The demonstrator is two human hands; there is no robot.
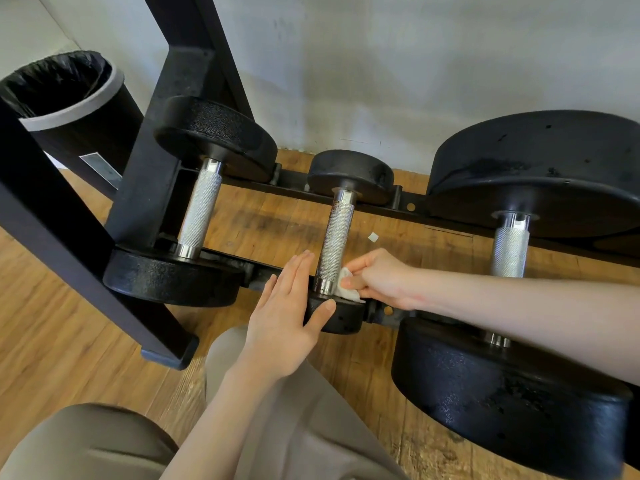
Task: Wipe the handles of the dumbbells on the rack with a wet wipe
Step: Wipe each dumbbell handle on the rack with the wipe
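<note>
- The middle dumbbell was the smallest of the three on the low black rack, sitting between a mid-size one on the left and a really chunky one on the right.
- Its handle was knurled silver metal with shiny smooth collars at both ends, and there was some dark brownish grime up near the far collar. The heads were black and a bit scuffed.
- My right hand had a scrunched-up white wet wipe pinched in curled fingers, pressed against the right side of the handle down at the near end, right by the collar.
- My left hand was flat, fingers straight and together, resting against the left side of the near head with the thumb lying across its top. Not gripping anything, just touching it.
- Fingertips of that hand reached up alongside the handle; couldn't tell if they actually touched it.
- Wood floor under everything, a lined trash bin off at the back left, and a tiny white scrap on the floor beyond the handle.
</note>
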